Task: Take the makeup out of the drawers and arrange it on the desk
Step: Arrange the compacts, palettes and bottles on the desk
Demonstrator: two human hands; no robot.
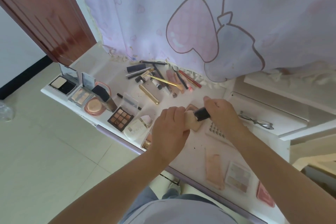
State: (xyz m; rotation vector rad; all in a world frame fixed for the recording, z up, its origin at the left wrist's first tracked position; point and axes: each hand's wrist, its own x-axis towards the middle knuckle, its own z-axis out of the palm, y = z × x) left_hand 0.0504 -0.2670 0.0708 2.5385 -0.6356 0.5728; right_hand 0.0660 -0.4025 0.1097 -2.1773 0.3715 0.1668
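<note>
Both hands meet over the middle of the tabletop [198,143]: the left hand [169,129] grasps the beige body of a foundation bottle [192,122], and the right hand [221,112] is clenched around its black cap [201,114]. The bottle is held just above the surface, tilted, not set down.

Largest items first: a heart-print curtain [200,23] hangs along the rear edge. At the left end stand two opened compacts [62,82] and a dark upright bottle [106,99], with a brown eyeshadow palette [121,118] and a white bottle [139,126] just beside them. A loose pile of pencils and tubes [160,76] lies at the back. Near the front right lie a pink flat case [214,171] and a pastel palette [238,176].

Assessment: the task appears well advanced. Most makeup is already out; the left row looks arranged, while the rear pile remains unsorted. The drawers' contents are not visible, so any remainder cannot be determined.
</note>
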